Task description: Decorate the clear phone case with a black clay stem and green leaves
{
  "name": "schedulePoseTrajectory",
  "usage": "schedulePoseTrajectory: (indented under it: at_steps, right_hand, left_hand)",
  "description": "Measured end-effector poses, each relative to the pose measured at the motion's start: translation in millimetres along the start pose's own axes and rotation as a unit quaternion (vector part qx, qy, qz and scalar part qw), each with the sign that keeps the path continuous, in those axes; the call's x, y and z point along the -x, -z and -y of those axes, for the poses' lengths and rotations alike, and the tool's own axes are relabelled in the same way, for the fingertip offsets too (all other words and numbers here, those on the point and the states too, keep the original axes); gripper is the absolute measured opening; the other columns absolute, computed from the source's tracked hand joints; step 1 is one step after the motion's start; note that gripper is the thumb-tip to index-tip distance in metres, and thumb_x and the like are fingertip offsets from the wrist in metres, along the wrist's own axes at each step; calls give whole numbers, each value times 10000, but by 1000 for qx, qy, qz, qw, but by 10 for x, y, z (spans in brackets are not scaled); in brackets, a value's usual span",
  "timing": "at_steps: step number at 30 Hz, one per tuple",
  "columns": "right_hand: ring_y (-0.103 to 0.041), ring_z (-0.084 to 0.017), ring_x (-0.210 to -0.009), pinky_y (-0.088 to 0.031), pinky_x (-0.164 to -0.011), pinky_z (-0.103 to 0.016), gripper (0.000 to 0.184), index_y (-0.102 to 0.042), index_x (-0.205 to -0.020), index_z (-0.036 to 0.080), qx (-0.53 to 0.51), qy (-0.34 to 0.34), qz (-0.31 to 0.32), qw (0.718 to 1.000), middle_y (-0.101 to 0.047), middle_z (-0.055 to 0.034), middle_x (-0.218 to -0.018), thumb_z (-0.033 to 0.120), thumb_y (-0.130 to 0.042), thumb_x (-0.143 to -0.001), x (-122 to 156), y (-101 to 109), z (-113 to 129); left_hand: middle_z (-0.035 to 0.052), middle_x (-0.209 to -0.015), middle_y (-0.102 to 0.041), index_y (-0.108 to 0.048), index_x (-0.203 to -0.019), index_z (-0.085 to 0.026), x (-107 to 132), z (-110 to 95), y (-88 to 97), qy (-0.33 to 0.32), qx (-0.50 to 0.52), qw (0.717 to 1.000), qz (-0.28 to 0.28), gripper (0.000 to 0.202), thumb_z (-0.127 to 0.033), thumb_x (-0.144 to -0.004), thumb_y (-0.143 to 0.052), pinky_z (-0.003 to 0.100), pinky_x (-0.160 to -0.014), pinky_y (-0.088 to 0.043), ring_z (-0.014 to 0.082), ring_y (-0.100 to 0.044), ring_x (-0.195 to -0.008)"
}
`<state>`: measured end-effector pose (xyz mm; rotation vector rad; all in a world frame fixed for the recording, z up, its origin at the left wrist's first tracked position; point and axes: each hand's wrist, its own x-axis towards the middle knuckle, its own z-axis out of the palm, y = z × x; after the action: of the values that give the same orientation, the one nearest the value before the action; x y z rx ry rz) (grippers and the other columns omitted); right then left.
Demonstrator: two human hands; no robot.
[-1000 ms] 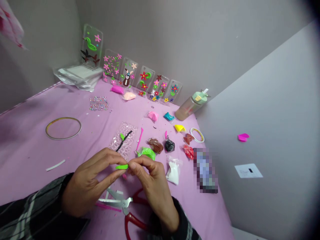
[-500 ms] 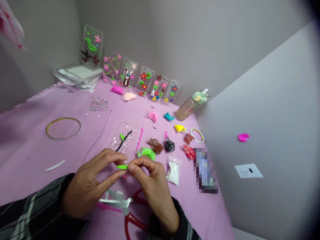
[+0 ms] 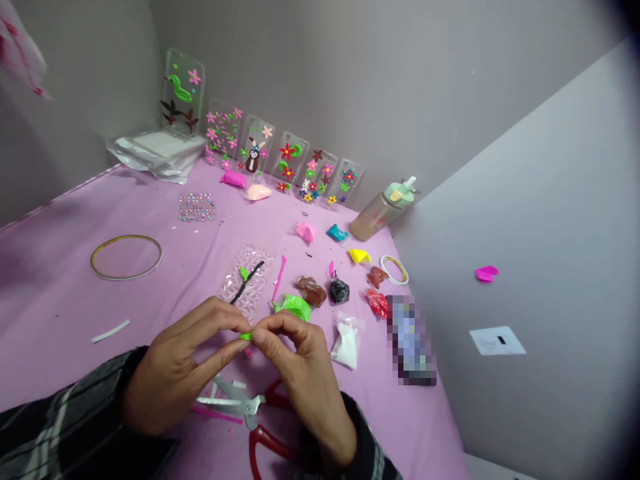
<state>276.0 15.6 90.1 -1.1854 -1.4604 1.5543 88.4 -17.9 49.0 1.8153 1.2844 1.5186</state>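
A small piece of bright green clay (image 3: 245, 337) is pinched between the fingertips of both hands. My left hand (image 3: 183, 363) has its thumb and index finger closed on the left end, and my right hand (image 3: 300, 360) grips the right end, so most of the piece is hidden. Just beyond the hands lies a clear, facet-patterned phone case (image 3: 256, 267), with a black clay stem (image 3: 247, 283) and a green leaf (image 3: 244, 273) on it. Red-handled scissors (image 3: 243, 405) lie open beneath my hands, partly covered by the right wrist.
Wrapped clay lumps lie to the right: green (image 3: 295, 307), brown (image 3: 311, 291), black (image 3: 339, 291), white (image 3: 346, 343). Decorated cases (image 3: 289, 160) lean on the wall near a bottle (image 3: 383, 212). A tape ring (image 3: 127, 275) and a gem sheet (image 3: 197, 207) lie left.
The left fingers have closed further over the green clay, so less of it shows. Both hands stay in nearly the same place.
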Motion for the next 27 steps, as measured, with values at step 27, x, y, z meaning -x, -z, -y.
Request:
schedulePoseTrajectory:
  at_steps: [27]
  right_hand:
    - [-683, -197, -839, -545, -858, -327, 191, -853, -835, 247, -7, 7, 11, 1000, -775, 3, -809, 401, -850, -947, -18, 5, 1]
  left_hand:
    - [-42, -934, -803, -788, -1037, -316, -19, 29, 42, -10, -13, 1000, 14, 114, -274, -1102, -703, 203, -827, -636, 146, -793, -864]
